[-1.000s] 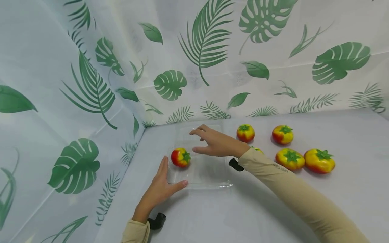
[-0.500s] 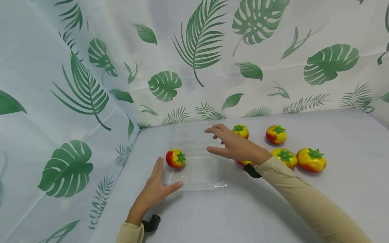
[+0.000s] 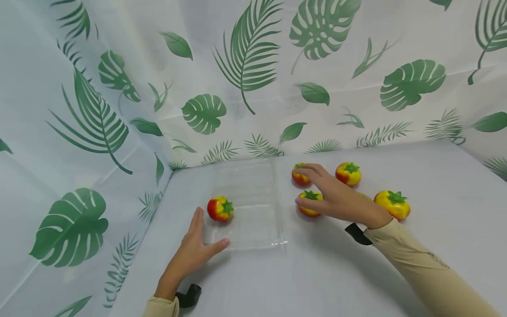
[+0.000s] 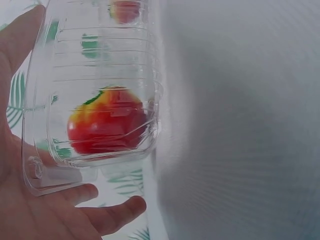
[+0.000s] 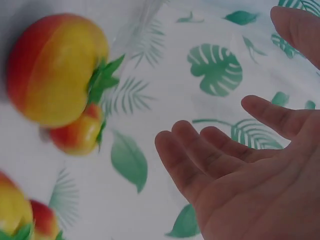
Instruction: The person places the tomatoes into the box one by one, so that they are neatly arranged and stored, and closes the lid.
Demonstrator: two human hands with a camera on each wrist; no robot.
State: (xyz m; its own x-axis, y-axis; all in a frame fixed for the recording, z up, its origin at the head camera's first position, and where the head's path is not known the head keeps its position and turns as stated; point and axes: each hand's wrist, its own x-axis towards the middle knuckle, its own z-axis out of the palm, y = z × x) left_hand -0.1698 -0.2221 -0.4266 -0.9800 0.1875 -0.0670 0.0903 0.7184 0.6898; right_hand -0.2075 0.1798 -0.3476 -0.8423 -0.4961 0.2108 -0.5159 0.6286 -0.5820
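A clear plastic container (image 3: 257, 224) with its lid (image 3: 243, 176) folded back lies on the table. One red-and-yellow fruit (image 3: 220, 209) sits at its left side, also visible through the plastic as the fruit (image 4: 107, 122) in the left wrist view. My left hand (image 3: 190, 251) rests at the container's near-left corner, thumb and fingers spread along its sides. Above the loose fruits, my right hand (image 3: 336, 196) hovers with fingers extended, holding nothing. Beneath its thumb is a fruit (image 3: 310, 210); another fruit (image 3: 300, 177) lies behind its fingers. The right wrist view shows the hand (image 5: 250, 180) beside fruits (image 5: 57, 70).
Farther right on the table (image 3: 301, 281) are a fruit (image 3: 348, 174) at the back and a fruit (image 3: 392, 204) nearer, with another mostly hidden by my right hand. A leaf-patterned cloth (image 3: 253, 123) stands behind and at the left.
My right hand has moved right, from above the container to above the loose fruits. The left hand keeps its place at the container. The head view has turned somewhat to the right.
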